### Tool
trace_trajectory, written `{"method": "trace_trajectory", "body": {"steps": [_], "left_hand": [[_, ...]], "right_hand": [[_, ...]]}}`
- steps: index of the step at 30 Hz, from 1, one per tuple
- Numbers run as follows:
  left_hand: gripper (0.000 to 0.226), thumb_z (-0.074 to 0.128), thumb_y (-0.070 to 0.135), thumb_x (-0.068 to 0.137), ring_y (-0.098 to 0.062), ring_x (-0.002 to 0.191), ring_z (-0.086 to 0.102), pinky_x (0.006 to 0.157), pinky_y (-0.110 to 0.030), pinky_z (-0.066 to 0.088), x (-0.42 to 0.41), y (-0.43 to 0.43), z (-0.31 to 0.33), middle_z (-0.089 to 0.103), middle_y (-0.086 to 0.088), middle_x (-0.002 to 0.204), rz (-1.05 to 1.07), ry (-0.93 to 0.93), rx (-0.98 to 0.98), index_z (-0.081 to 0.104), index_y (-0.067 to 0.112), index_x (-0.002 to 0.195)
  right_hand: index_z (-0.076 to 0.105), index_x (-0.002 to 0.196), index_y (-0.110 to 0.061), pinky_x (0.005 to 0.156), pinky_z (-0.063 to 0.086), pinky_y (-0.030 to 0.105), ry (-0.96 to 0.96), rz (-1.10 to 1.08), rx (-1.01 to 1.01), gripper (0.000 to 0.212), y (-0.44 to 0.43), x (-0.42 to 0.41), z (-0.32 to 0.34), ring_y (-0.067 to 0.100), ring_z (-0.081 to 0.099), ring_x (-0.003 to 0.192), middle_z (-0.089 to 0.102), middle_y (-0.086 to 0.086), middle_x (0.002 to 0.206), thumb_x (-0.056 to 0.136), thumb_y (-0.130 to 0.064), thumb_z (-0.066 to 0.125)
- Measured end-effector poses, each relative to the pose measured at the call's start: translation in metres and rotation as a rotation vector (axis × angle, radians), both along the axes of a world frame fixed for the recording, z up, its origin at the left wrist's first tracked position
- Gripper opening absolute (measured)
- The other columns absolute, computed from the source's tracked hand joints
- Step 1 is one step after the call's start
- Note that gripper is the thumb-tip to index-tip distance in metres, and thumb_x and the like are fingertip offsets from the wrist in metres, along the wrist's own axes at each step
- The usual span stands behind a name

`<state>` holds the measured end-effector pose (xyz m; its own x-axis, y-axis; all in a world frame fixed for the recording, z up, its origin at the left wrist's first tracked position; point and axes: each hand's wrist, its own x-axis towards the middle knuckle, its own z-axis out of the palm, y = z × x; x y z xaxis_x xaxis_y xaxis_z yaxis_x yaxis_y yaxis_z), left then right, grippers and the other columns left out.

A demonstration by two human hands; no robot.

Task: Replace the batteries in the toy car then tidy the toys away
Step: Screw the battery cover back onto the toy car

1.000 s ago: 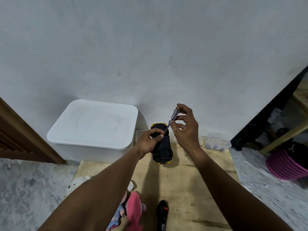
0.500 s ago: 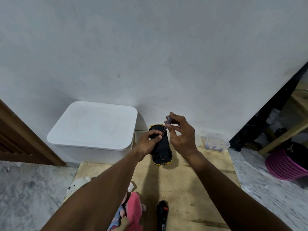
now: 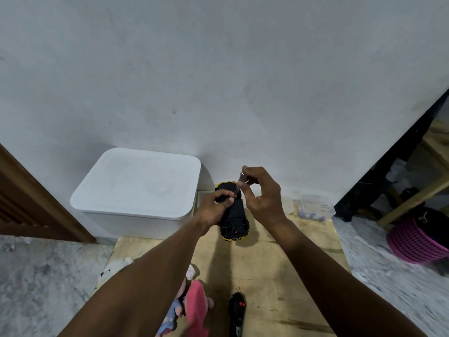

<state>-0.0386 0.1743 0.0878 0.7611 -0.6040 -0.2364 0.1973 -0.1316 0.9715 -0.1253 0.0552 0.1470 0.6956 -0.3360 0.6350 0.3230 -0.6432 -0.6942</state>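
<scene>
We've got the car [image 3: 234, 216] flipped belly-up, black underside facing us with yellow trim at both ends, held over the wooden board [image 3: 286, 276] right by the wall. Our left hand [image 3: 215, 206] wraps around its front half, thumb on top. Our right hand [image 3: 261, 194] pinches a small screwdriver [image 3: 239, 184] between thumb and fingertips, tip angled down onto the underside. Just left sits a white lidded bin [image 3: 138, 183]. Nearer us lie a black remote [image 3: 237, 312] and a pink plush [image 3: 194, 310]. Off right there's a clear box [image 3: 315, 206] and a pink basket [image 3: 415, 239].
</scene>
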Motion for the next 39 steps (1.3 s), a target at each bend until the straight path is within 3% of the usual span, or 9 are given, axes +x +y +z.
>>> {"method": "trace_trajectory", "body": {"steps": [5, 10, 15, 20, 23, 27, 33, 37, 39], "left_hand": [[0.009, 0.061, 0.019, 0.096, -0.017, 0.082, 0.063, 0.056, -0.028, 0.054, -0.002, -0.001, -0.001, 0.065, -0.003, 0.100, 0.009, 0.001, 0.012, 0.069, 0.020, 0.101], [0.008, 0.065, 0.017, 0.094, -0.017, 0.081, 0.064, 0.054, -0.026, 0.054, -0.002, -0.002, 0.001, 0.065, -0.003, 0.100, 0.010, 0.008, 0.001, 0.069, 0.019, 0.099], [0.013, 0.072, 0.013, 0.088, -0.016, 0.077, 0.064, 0.052, -0.024, 0.051, 0.000, 0.002, 0.000, 0.066, -0.002, 0.098, 0.035, 0.030, -0.007, 0.070, 0.019, 0.099], [0.015, 0.075, 0.013, 0.085, -0.017, 0.077, 0.065, 0.054, -0.026, 0.053, 0.003, 0.004, 0.001, 0.066, -0.001, 0.099, 0.050, 0.031, -0.024, 0.070, 0.019, 0.099], [0.012, 0.074, 0.016, 0.086, -0.017, 0.078, 0.063, 0.052, -0.025, 0.052, 0.003, 0.003, 0.002, 0.066, -0.002, 0.098, 0.058, 0.014, -0.040, 0.070, 0.018, 0.097], [0.010, 0.074, 0.017, 0.087, -0.017, 0.082, 0.063, 0.054, -0.023, 0.050, 0.004, 0.000, 0.004, 0.068, -0.001, 0.096, 0.056, 0.003, -0.038, 0.071, 0.017, 0.097], [0.007, 0.074, 0.019, 0.087, -0.017, 0.080, 0.063, 0.056, -0.025, 0.050, 0.004, -0.002, 0.006, 0.067, -0.002, 0.095, 0.054, -0.009, -0.030, 0.071, 0.022, 0.093], [0.008, 0.074, 0.017, 0.088, -0.017, 0.082, 0.062, 0.059, -0.024, 0.050, 0.003, -0.002, 0.006, 0.067, 0.000, 0.093, 0.048, -0.024, -0.036, 0.071, 0.024, 0.089], [0.009, 0.073, 0.016, 0.088, -0.016, 0.082, 0.061, 0.061, -0.024, 0.049, 0.003, -0.002, 0.006, 0.066, 0.000, 0.091, 0.042, -0.023, -0.040, 0.070, 0.024, 0.088]], "right_hand": [[0.059, 0.120, -0.019, 0.092, 0.056, 0.043, 0.075, 0.067, 0.010, 0.040, -0.001, 0.002, 0.003, 0.019, 0.067, 0.107, 0.067, 0.000, 0.114, 0.090, 0.007, 0.060], [0.061, 0.111, -0.014, 0.078, 0.058, 0.041, -0.022, 0.007, 0.000, 0.033, 0.000, 0.004, 0.003, 0.022, 0.068, 0.088, 0.067, 0.006, 0.097, 0.086, 0.005, 0.070], [0.059, 0.118, -0.018, 0.087, 0.059, 0.037, 0.068, 0.051, 0.112, 0.041, -0.004, 0.001, 0.006, 0.018, 0.070, 0.102, 0.068, 0.004, 0.110, 0.089, 0.010, 0.062], [0.063, 0.109, -0.005, 0.075, 0.056, 0.038, -0.026, 0.004, -0.022, 0.032, -0.007, -0.001, 0.000, 0.021, 0.066, 0.083, 0.065, 0.004, 0.094, 0.082, 0.007, 0.075], [0.061, 0.111, -0.014, 0.077, 0.059, 0.037, -0.010, 0.024, -0.011, 0.035, -0.003, -0.003, 0.001, 0.019, 0.067, 0.091, 0.064, 0.002, 0.101, 0.085, 0.007, 0.071], [0.060, 0.113, -0.023, 0.070, 0.063, 0.040, 0.062, -0.039, 0.201, 0.035, -0.002, -0.002, 0.012, 0.016, 0.071, 0.091, 0.067, -0.002, 0.099, 0.090, 0.002, 0.067], [0.056, 0.110, -0.049, 0.067, 0.062, 0.047, 0.041, -0.070, 0.242, 0.051, -0.002, -0.003, 0.020, 0.021, 0.070, 0.093, 0.065, -0.012, 0.103, 0.093, -0.002, 0.065], [0.055, 0.111, -0.050, 0.069, 0.062, 0.043, 0.047, -0.080, 0.219, 0.052, 0.000, -0.004, 0.021, 0.021, 0.071, 0.094, 0.065, -0.011, 0.104, 0.094, -0.001, 0.063], [0.057, 0.114, -0.040, 0.072, 0.062, 0.043, 0.060, -0.069, 0.209, 0.045, -0.001, -0.005, 0.019, 0.021, 0.071, 0.095, 0.065, -0.010, 0.104, 0.094, 0.001, 0.061]]}}
